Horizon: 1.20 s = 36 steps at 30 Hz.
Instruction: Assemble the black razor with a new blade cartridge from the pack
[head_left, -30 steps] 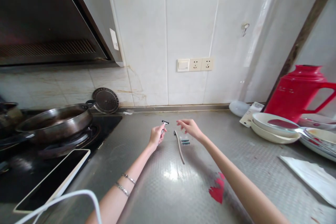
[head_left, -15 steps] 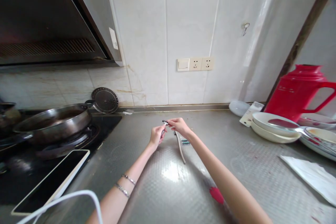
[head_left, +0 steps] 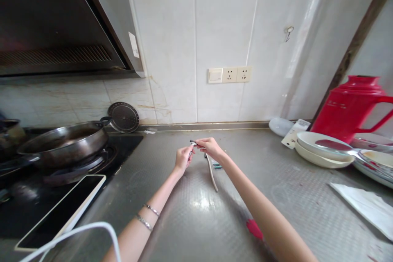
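Above the middle of the metal counter [head_left: 172, 221], both hands meet at a small black-and-silver piece [head_left: 193, 143], too small to name. My left hand [head_left: 183, 159] is closed, pinching its lower part, and a dark bit shows by the fingers. From the right, my right hand [head_left: 209, 147] pinches the black upper end between thumb and fingertips. Just below the right hand lies a thin, curved beige handle-like strip [head_left: 211, 174] with a dark far end. Beside it, partly hidden by the right wrist, is a small teal-and-clear item [head_left: 217, 165].
At left, a steel pan [head_left: 66, 141] sits on the stove, with a white-edged phone or tablet [head_left: 61, 213] and white cable [head_left: 101, 225] nearer. Stacked bowls [head_left: 322, 151], a red thermos jug [head_left: 346, 108] and white paper [head_left: 365, 204] lie right. Something red [head_left: 254, 228] is beside my right forearm.
The hands keep nearly the same pose around the small piece. The whole view has shifted very slightly; nothing has been let go or picked up.
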Tool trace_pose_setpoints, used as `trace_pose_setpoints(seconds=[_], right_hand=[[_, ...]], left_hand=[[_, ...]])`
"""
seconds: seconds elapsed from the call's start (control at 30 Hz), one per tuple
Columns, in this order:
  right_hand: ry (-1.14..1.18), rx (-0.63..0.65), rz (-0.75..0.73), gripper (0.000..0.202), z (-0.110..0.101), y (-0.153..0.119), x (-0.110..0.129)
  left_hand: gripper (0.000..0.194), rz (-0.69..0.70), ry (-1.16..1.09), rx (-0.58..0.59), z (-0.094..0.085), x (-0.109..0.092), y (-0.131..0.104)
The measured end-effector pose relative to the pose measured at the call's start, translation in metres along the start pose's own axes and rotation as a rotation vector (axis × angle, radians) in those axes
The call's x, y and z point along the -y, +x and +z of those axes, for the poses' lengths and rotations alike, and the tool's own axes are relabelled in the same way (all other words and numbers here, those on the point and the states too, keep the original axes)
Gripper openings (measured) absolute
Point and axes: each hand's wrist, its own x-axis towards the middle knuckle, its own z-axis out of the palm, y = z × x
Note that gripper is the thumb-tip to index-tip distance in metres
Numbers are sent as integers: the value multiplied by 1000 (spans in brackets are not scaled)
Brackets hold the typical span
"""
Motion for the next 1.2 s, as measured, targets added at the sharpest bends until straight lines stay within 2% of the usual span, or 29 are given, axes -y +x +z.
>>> trace_pose_setpoints(seconds=[0.3,0.77,1.2], right_hand=[[42,38,-70,17,2,1,-2],[123,72,-57,9,6,1,5],[96,88,-87,7,5,-2,9]], left_hand=[[38,39,0,-14,1,-2,-2],[41,136,28,-72,0,1,-1],[41,185,59,-75,0,-1,-1]])
